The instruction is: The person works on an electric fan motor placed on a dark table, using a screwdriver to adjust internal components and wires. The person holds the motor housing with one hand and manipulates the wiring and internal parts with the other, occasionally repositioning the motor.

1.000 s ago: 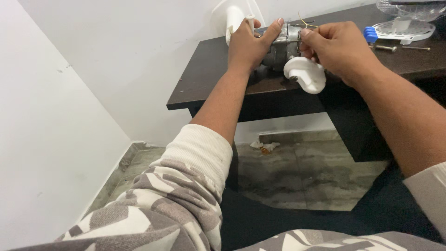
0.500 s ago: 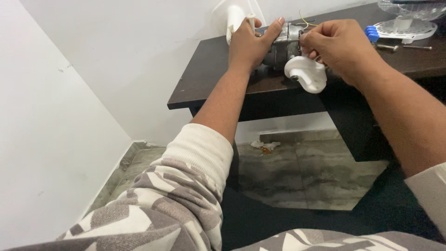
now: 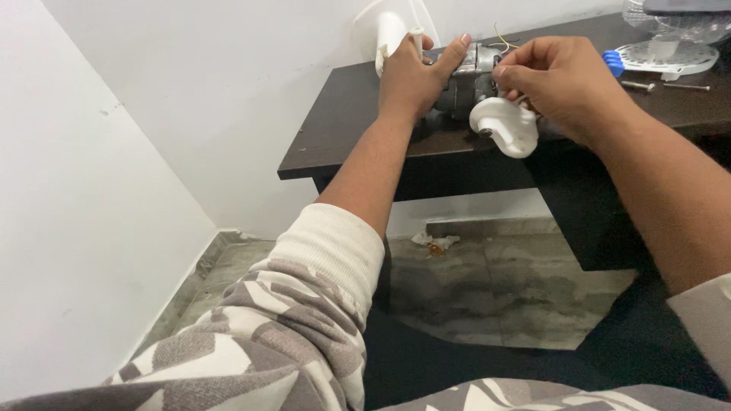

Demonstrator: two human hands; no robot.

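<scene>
A grey metal fan motor rests on the dark wooden table near its front edge. My left hand is wrapped around the motor's left side, fingers over its top. My right hand pinches at the motor's right end, just above a round white plastic part that hangs off the motor over the table edge. Thin yellow wires stick up behind the motor. A white plastic housing stands behind my left hand.
A white fan grille piece with a blue part lies at the table's back right, with loose screws beside it. White walls close in on the left and behind. Scraps of litter lie on the grey stone floor under the table.
My right hand's fingers have shifted slightly at the motor's end. The left hand keeps its hold and the motor has not moved.
</scene>
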